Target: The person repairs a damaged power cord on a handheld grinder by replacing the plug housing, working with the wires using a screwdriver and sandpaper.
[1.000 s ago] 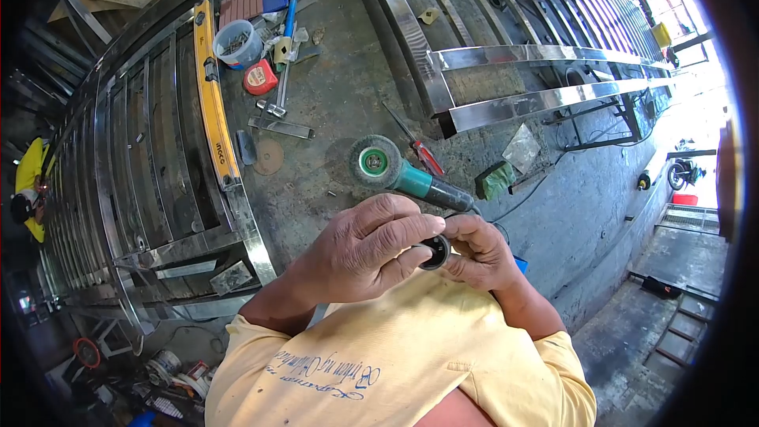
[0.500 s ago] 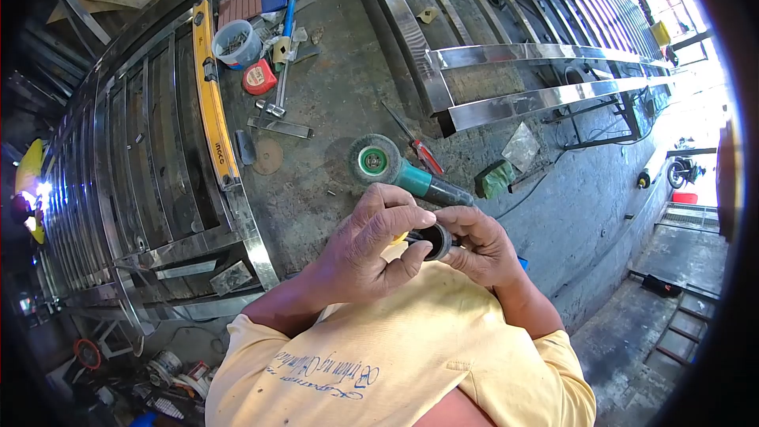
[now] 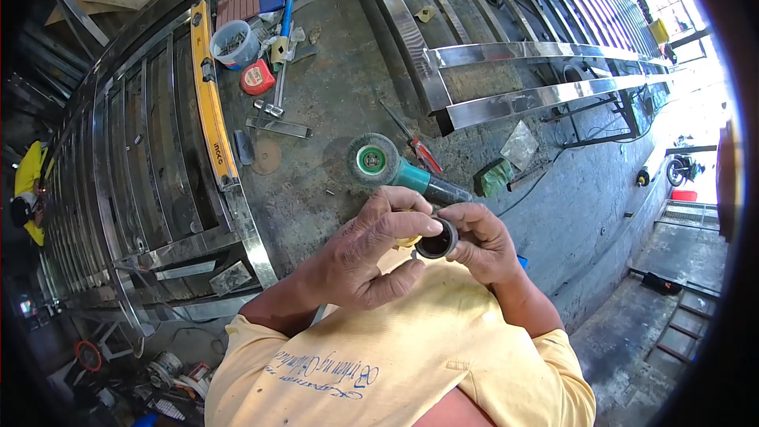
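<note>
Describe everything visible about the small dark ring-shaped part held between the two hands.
The small dark ring-shaped part is a short, round black collar with a hollow centre, its rim looking like dull metal or rubber. Its open end tilts up toward the camera. The right hand pinches it from the right side, and the left hand lays thumb and forefinger across its left edge. A bit of yellow shows just to its left. It is held above the yellow shirt.

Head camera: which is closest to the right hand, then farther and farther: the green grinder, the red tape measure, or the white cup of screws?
From the right hand:
1. Green grinder, just beyond the hands.
2. Red tape measure, farther off, up left.
3. White cup of screws, farthest, by the yellow level.
</note>
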Demonstrator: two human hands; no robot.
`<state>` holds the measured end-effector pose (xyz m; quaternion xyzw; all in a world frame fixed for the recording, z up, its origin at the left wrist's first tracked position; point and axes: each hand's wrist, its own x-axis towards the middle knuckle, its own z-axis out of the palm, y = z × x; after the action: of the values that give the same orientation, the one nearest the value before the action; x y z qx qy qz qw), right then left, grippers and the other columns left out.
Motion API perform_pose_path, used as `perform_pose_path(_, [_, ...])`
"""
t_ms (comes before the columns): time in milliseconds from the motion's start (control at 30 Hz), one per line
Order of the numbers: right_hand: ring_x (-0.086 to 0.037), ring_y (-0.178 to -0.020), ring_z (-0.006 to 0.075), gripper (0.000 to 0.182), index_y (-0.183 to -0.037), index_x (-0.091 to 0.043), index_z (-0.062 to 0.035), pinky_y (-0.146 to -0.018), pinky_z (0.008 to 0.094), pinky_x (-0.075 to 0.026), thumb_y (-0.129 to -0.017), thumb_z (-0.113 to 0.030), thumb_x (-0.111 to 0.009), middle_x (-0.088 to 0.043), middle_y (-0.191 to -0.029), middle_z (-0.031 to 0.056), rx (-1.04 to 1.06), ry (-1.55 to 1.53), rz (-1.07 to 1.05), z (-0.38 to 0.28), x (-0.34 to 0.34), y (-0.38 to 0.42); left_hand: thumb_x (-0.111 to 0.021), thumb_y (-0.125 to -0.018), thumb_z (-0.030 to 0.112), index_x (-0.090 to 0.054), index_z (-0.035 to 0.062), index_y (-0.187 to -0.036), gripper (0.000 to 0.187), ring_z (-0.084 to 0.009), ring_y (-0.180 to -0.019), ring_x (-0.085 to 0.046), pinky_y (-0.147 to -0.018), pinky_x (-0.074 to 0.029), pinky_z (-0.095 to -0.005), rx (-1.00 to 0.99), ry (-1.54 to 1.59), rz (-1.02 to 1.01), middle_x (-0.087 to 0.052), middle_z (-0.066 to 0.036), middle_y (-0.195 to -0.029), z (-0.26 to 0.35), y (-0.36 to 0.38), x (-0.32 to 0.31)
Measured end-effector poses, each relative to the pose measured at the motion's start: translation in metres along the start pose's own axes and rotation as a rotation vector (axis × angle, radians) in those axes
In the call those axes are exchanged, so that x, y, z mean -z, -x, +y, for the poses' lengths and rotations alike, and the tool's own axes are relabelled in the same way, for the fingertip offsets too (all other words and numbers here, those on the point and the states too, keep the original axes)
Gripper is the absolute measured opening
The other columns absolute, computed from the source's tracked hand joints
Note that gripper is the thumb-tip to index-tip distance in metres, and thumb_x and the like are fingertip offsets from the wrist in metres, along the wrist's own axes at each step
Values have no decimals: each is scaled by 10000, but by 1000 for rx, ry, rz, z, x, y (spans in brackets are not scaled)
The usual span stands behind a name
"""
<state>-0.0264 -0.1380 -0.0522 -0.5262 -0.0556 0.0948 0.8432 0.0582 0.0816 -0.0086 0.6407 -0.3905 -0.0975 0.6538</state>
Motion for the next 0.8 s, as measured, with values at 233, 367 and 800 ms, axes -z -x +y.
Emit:
perform_pose_path(233, [-609,-1152,175,415,-1320,-517,25,-982,325,-498,-933,6,-667,-618,-1279,141,32,1,-27,6,2,-2,-713,-791,6,-698,10,-1117,326,-280,-985,-684,-865,-519,-357,65,-133,-6,-686,-182,-1165,-3,4,20])
perform_pose_path(367, [-619,-1143,181,414,-1318,-523,25,-982,328,-499,-932,0,-671,-627,-1293,162,63,117,-58,2,0,-5,-746,-775,23,-693,13,-1123,352,-278,-952,-690,-829,-528,-354,1,-198,-84,-690,-175,-1146,-1,0,30])
perform_pose_path(800, [-615,-1093,142,402,-1314,-544,48,-959,299,-492,-946,-42,-680,-648,-1187,92,-24,136,40,-6,3,-7,-777,-862,71,-675,14,-1103,267,-218,-953,-692,-808,-553,-311,95,-35,119,-696,-167,-1109,-10,7,8])
